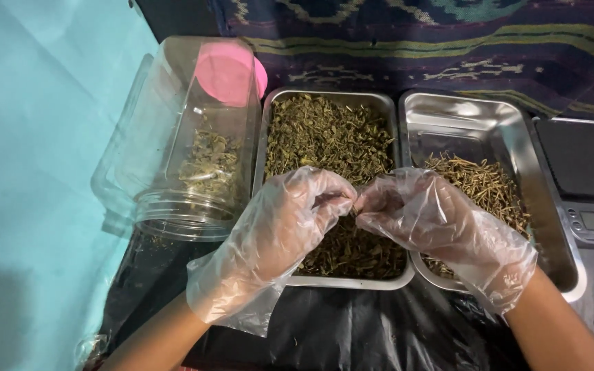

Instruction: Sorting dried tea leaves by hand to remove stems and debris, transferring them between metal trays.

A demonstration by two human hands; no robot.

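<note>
Both my hands wear loose clear plastic gloves and meet over the near end of a steel tray (267,130) filled with dried green herb. My left hand (280,227) and my right hand (434,223) pinch a small dried herb sprig (354,210) between their fingertips. To the right stands a second steel tray (517,130) with a smaller pile of thin brownish stems (482,182) under my right hand.
A clear plastic jar (187,137) with a pink bottom lies on its side at the left, some herb inside. A digital scale (589,178) sits at the far right. Black plastic sheet (352,330) covers the near surface; patterned cloth lies behind.
</note>
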